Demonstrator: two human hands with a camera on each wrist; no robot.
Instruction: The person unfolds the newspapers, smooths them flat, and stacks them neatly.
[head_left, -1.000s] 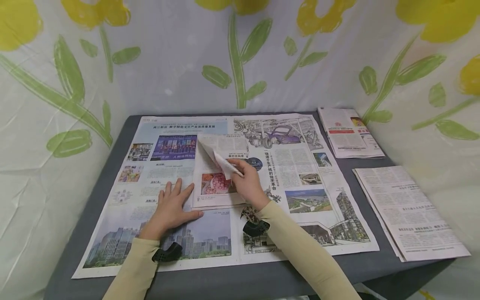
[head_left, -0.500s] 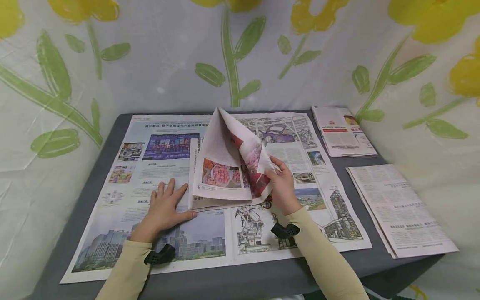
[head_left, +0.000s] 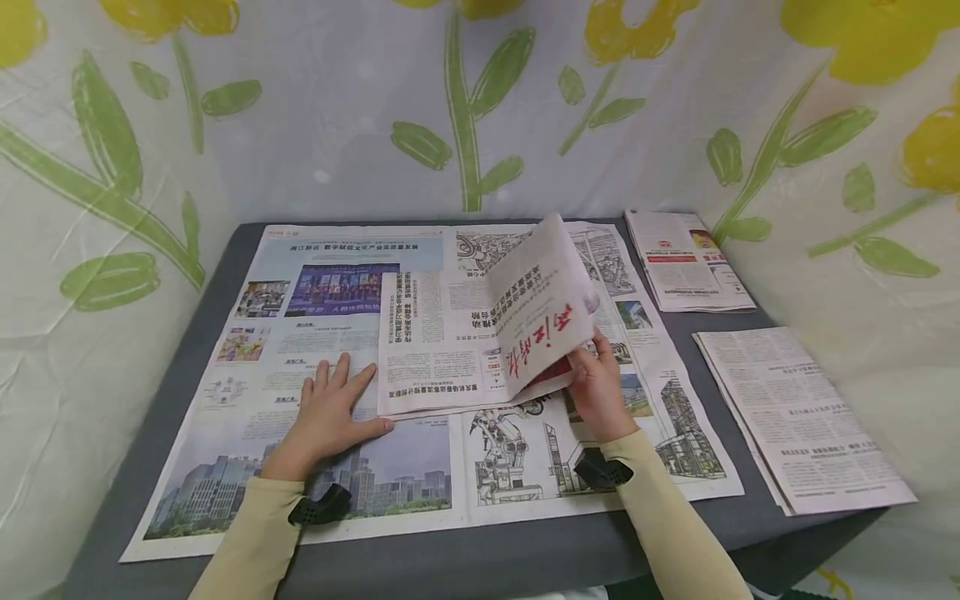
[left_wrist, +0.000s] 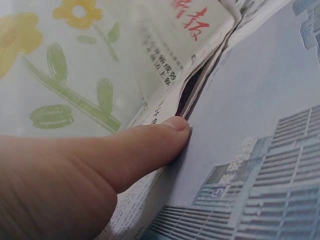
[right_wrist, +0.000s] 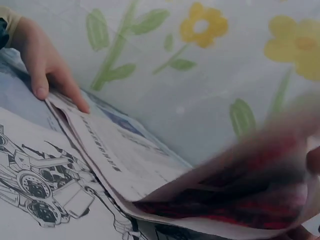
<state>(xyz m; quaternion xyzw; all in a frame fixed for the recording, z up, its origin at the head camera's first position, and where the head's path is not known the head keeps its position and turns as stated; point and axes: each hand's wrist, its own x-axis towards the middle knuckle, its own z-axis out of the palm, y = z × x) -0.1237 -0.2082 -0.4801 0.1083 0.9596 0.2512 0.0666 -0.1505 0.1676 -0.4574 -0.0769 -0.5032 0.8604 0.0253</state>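
Note:
A folded newspaper [head_left: 438, 342] lies on a large newspaper [head_left: 247, 417] spread over the table. Its right part rises in a bent flap [head_left: 543, 304] with red lettering. My right hand [head_left: 602, 396] pinches the right edge of this flap; in the right wrist view only a bit of its fingers shows at the border, and the lifted pages [right_wrist: 240, 175] are blurred. My left hand [head_left: 326, 421] rests flat, fingers spread, by the folded newspaper's lower left corner. In the left wrist view, the left thumb [left_wrist: 145, 150] touches that paper's edge.
Two more folded newspapers lie at the right: a smaller one [head_left: 690, 262] at the back and a larger one [head_left: 806, 421] nearer me, reaching past the table's edge. Grey cloth [head_left: 420, 562] covers the table. A flower-printed sheet [head_left: 337, 125] hangs around it.
My right hand has moved rightward, drawing the pages over to the right. Photo pages gave way to a text page and the red-lettered flap. The left hand stays by the paper's corner.

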